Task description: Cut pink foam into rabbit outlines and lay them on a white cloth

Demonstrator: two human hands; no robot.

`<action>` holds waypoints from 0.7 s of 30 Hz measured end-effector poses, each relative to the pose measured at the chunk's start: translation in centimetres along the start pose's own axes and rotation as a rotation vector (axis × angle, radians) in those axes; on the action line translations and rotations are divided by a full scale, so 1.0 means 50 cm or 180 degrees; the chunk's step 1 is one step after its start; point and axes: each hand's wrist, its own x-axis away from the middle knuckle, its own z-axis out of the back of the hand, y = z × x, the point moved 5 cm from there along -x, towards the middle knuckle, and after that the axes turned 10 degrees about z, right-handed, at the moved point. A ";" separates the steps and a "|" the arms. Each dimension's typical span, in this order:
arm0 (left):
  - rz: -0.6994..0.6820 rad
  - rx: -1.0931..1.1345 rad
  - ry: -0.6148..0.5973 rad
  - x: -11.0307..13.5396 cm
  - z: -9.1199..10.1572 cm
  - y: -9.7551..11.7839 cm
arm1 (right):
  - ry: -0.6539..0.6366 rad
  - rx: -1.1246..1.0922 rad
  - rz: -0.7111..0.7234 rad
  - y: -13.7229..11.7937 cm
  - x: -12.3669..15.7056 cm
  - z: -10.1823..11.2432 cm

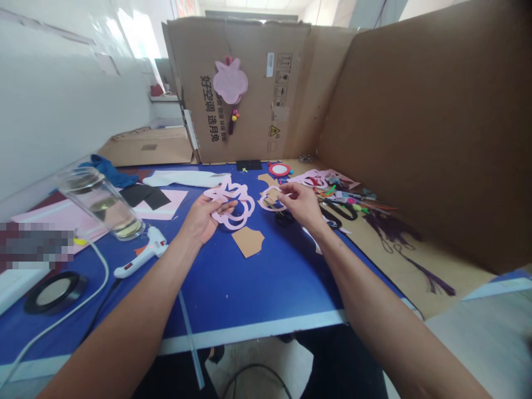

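Observation:
My left hand grips a pink foam cut-out, a scalloped flower-shaped outline, above the blue tabletop. My right hand pinches a smaller pink scalloped ring at its right side, and a tan cardboard piece shows through that ring. A second tan cardboard template lies just below the large cut-out. Black-handled scissors lie on the table to the right of my right hand, partly hidden by it and my wrist.
A glass jar of water, a white hot glue gun and a black tape roll stand left. Craft scraps and tools crowd the right. Cardboard walls rise behind, one bearing a pink ornament.

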 end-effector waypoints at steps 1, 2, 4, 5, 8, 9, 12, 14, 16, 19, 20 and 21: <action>-0.0015 -0.0007 -0.0059 0.003 -0.004 0.002 | -0.0108 -0.0294 0.0011 -0.010 0.003 -0.014; -0.0030 -0.0018 -0.0118 0.005 -0.009 0.004 | -0.0212 -0.0560 0.0014 -0.020 0.006 -0.028; -0.0058 -0.0048 -0.0234 0.010 -0.018 0.006 | -0.0406 -0.0903 0.0047 -0.039 0.015 -0.052; -0.0069 -0.0065 -0.0283 0.013 -0.021 0.007 | -0.0492 -0.0985 0.0093 -0.047 0.019 -0.062; -0.0089 -0.0134 -0.0382 0.015 -0.028 0.005 | -0.0683 -0.1160 0.0208 -0.065 0.029 -0.080; -0.0098 -0.0165 -0.0405 0.015 -0.029 0.004 | -0.0720 -0.1221 0.0225 -0.067 0.032 -0.084; -0.0133 -0.0260 -0.0463 0.013 -0.030 0.000 | -0.0784 -0.1323 0.0263 -0.066 0.034 -0.092; -0.0137 -0.0288 -0.0484 0.012 -0.031 -0.001 | -0.0798 -0.1310 0.0281 -0.063 0.034 -0.096; -0.0117 -0.0259 -0.0455 0.012 -0.031 -0.002 | -0.0810 -0.1289 0.0256 -0.059 0.035 -0.099; -0.0070 -0.0159 -0.0375 0.011 -0.030 -0.003 | -0.0787 -0.1261 0.0227 -0.057 0.035 -0.099; -0.0057 -0.0140 -0.0353 0.011 -0.030 -0.004 | -0.0788 -0.1248 0.0238 -0.058 0.035 -0.099; -0.0049 -0.0133 -0.0337 0.010 -0.029 -0.004 | -0.0794 -0.1227 0.0258 -0.059 0.035 -0.098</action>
